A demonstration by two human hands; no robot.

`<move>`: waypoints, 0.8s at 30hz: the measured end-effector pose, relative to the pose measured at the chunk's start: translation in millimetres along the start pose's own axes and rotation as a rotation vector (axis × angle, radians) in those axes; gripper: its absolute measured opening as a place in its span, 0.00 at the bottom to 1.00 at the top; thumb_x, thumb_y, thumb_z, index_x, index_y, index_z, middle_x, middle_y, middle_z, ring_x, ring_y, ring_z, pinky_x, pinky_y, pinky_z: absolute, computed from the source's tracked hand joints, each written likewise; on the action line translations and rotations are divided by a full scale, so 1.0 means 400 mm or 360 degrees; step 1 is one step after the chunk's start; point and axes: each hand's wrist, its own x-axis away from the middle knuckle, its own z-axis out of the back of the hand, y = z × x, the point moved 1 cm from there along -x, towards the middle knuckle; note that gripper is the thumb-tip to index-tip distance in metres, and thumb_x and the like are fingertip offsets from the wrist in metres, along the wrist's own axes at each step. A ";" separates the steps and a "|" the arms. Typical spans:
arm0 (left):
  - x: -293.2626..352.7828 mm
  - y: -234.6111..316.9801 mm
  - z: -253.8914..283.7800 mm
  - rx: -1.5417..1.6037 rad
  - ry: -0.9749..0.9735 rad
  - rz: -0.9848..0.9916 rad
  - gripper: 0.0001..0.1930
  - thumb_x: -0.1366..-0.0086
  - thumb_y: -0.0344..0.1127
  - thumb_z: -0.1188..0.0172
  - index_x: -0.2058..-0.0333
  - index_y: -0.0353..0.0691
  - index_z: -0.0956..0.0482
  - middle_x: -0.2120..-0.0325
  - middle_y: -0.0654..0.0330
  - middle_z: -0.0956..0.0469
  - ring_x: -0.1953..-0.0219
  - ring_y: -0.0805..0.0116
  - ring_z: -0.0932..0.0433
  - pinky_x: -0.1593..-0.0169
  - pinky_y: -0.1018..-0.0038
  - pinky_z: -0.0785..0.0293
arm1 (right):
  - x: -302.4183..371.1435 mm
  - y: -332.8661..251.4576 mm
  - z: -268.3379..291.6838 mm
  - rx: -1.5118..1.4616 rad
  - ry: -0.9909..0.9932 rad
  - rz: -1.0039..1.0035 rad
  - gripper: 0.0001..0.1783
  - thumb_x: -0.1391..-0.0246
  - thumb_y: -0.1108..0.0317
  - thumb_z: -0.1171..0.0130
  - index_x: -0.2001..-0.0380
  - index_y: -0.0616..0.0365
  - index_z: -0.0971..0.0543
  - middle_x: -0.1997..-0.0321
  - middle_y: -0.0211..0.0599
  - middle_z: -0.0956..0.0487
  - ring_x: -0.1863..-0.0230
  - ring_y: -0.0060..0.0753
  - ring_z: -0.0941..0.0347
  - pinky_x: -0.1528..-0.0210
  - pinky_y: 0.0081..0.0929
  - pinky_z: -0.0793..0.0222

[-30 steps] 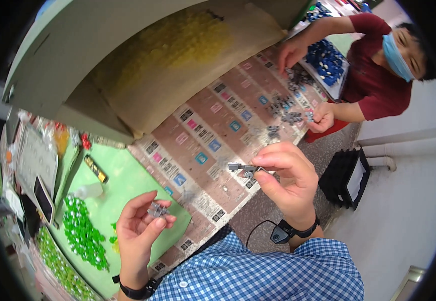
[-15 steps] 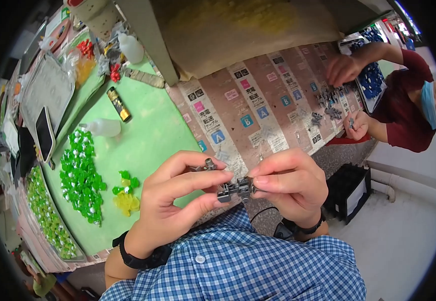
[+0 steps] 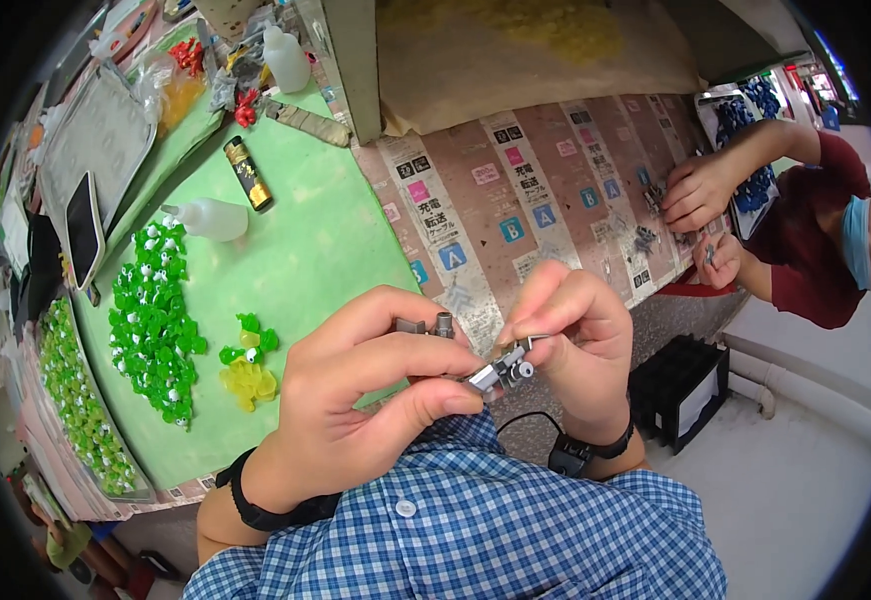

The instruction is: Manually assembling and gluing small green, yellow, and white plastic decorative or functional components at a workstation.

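A small gray piece [image 3: 500, 374] spans the space between my two hands, raised near the close edge of the desk [image 3: 485, 220] and in front of my checked shirt [image 3: 475, 510]. Its long axis runs aslant, from lower left, at my left hand [image 3: 360, 390], to upper right, at my right hand [image 3: 585, 345]. Neither hand is nearer; both touch it. My left thumb and forefinger clamp the lower-left end, while my right thumb and fingertips pinch the upper-right end; whether a separate bit sits in that pinch, I cannot tell. A round knob on the piece juts to the lower right, below my right fingertips. A second gray piece [image 3: 441, 326] pokes out above my left forefinger, just beside the first and apart from the right hand. To my left, on a green mat [image 3: 305, 250], lie green pieces [image 3: 155, 340] and a few yellow pieces [image 3: 248, 385]. Across the desk to the right, a co-worker's hand [image 3: 695, 195] rests over more gray parts.
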 end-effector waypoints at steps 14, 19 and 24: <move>-0.006 0.010 0.010 0.0050 -0.0016 -0.0062 0.10 0.46 0.36 0.35 0.69 0.35 0.19 0.68 0.54 0.25 0.66 0.66 0.24 0.63 0.73 0.28 | -0.008 0.025 0.003 -0.0188 -0.0047 -0.0016 0.06 0.50 0.80 0.45 0.68 0.62 0.28 0.65 0.39 0.28 0.65 0.25 0.28 0.62 0.19 0.28; -0.003 0.002 0.015 0.0760 0.0020 0.0368 0.06 0.41 0.29 0.42 0.67 0.32 0.24 0.63 0.49 0.26 0.67 0.67 0.23 0.61 0.74 0.24 | -0.010 -0.006 0.011 0.0485 0.0084 0.0390 0.07 0.50 0.80 0.43 0.67 0.63 0.29 0.62 0.44 0.27 0.65 0.26 0.29 0.64 0.18 0.31; 0.004 -0.022 0.032 0.1293 0.0008 0.0389 0.11 0.40 0.20 0.47 0.63 0.37 0.40 0.58 0.39 0.29 0.62 0.64 0.22 0.57 0.74 0.23 | -0.005 -0.019 0.032 0.0460 0.0171 0.0381 0.10 0.49 0.79 0.44 0.64 0.62 0.32 0.60 0.52 0.25 0.63 0.29 0.27 0.60 0.23 0.30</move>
